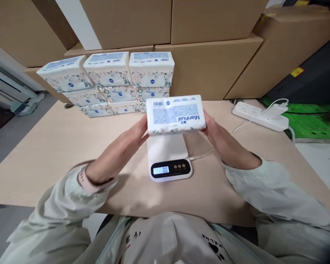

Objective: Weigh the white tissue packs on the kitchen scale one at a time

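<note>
Between my two hands I hold a pack of tissues [176, 114], white with blue print and a floral edge. My left hand [136, 134] presses on its left end, and my right hand [211, 126] closes on the right end; some fingers are hidden behind the pack. Beneath it on the table is a white digital kitchen scale [169, 152], its lit display reading 0.0. The pack is above the back part of the scale and appears lifted off it.
Stacked tissue packs [112, 79] stand in three columns at the back left of the table [44, 146]. Cardboard boxes [203, 66] line the back. A white power strip [260, 115] lies at the right, and a thin cable [206, 154] runs to the scale.
</note>
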### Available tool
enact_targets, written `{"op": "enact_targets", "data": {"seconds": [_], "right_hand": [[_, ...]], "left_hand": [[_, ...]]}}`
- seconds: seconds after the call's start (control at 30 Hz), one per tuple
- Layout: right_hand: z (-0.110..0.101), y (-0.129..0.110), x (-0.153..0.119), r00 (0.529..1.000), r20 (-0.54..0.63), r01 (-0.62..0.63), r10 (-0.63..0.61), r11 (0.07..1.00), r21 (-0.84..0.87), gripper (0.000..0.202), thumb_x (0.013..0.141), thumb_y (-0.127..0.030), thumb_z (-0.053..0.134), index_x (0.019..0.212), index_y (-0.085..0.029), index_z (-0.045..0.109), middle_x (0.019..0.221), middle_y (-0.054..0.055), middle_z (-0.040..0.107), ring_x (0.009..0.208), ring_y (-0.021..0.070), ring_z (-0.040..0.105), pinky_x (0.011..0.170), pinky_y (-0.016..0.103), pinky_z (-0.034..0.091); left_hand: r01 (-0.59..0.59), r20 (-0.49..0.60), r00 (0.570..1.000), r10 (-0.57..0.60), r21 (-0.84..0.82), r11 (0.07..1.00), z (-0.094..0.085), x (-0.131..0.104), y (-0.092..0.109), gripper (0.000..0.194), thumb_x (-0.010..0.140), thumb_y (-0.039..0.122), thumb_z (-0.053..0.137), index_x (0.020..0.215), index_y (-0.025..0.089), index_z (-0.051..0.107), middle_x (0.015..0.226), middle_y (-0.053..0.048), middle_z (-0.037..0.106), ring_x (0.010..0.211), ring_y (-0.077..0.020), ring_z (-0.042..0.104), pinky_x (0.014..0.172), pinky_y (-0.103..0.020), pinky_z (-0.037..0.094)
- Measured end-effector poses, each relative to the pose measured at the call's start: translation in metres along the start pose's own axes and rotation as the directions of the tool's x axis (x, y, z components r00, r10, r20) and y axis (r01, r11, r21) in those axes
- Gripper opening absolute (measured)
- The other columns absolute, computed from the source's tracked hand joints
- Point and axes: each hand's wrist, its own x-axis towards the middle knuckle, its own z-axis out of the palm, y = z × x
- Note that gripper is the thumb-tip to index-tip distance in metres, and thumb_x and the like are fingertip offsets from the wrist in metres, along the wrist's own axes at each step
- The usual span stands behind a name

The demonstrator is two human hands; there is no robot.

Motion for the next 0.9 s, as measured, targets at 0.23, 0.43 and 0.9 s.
{"op": "enact_targets", "data": {"seconds": [0.23, 0.43, 0.9], "right_hand": [[0.025, 0.025, -0.017, 0.983, 0.109, -0.149, 0.148, 0.989, 0.009, 0.068, 0.106, -0.074, 0.038, 0.170, -0.051, 0.030, 0.176, -0.011, 0.042, 0.171, 0.0276, 0.027, 0.143, 0.065, 0.017], [0.028, 0.049, -0.024, 0.980, 0.067, -0.187, 0.186, 0.982, 0.005, 0.069, 0.106, -0.073, 0.041, 0.169, -0.049, 0.033, 0.180, -0.012, 0.030, 0.172, 0.0274, 0.023, 0.143, 0.066, 0.013], [0.018, 0.113, -0.065, 0.612, -0.781, 0.043, -0.128, 0.991, -0.129, 0.054, 0.102, -0.058, 0.055, 0.148, -0.030, 0.063, 0.143, 0.014, 0.070, 0.130, 0.0361, 0.070, 0.116, 0.065, 0.050]], "left_hand": [[0.079, -0.039, 0.996, -0.078, 0.011, 0.997, -0.004, -0.044, -0.038, 0.058, 0.107, 0.059, 0.054, 0.161, 0.039, 0.057, 0.169, 0.000, 0.051, 0.168, -0.0334, 0.032, 0.139, -0.060, 0.030], [0.117, -0.048, 0.992, -0.116, 0.020, 0.993, -0.014, -0.046, -0.059, 0.058, 0.108, 0.057, 0.054, 0.163, 0.039, 0.054, 0.176, 0.000, 0.040, 0.168, -0.0325, 0.031, 0.140, -0.056, 0.029], [-0.187, -0.657, 0.544, 0.522, 0.511, 0.839, -0.051, -0.042, -0.137, 0.034, 0.106, 0.042, 0.058, 0.131, 0.022, 0.070, 0.134, -0.011, 0.075, 0.126, -0.0256, 0.072, 0.099, -0.042, 0.061]]}}
